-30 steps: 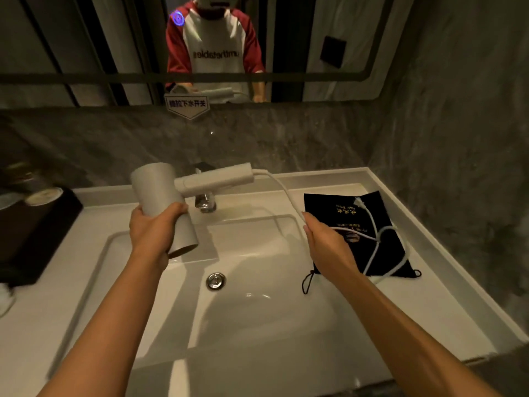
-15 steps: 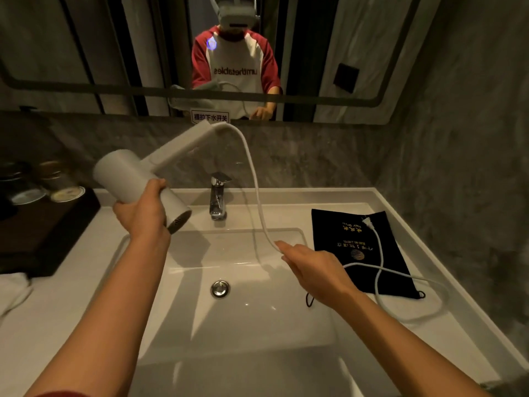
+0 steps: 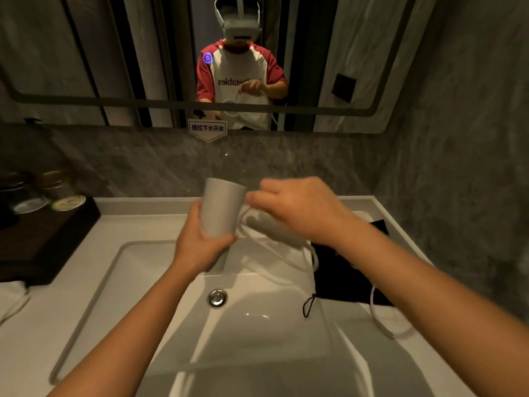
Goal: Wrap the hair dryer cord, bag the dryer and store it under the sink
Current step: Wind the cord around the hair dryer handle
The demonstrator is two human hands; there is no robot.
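The white hair dryer [image 3: 219, 206] is held upright over the back of the sink [image 3: 137, 253], barrel end up, with my left hand [image 3: 200, 242] gripping its body from below. My right hand [image 3: 297, 209] is beside the dryer, fingers pinched on the white cord [image 3: 286, 255], which loops down under the hand and trails right. More of the cord lies on the counter at the right. The black drawstring bag [image 3: 346, 276] lies flat on the right counter, partly hidden by my right forearm. The dryer's handle is blurred behind my right hand.
A dark wooden tray [image 3: 48, 236] with glass jars [image 3: 61, 190] stands at the left on the counter. A white towel [image 3: 11, 299] lies at the left edge. The drain plug [image 3: 217, 298] sits in the basin. A mirror [image 3: 357, 53] and grey wall rise behind.
My left hand brought the dryer from the upper left to the centre and turned it upright. My right hand rose from over the basin to beside the dryer, lifting the cord into a loop.
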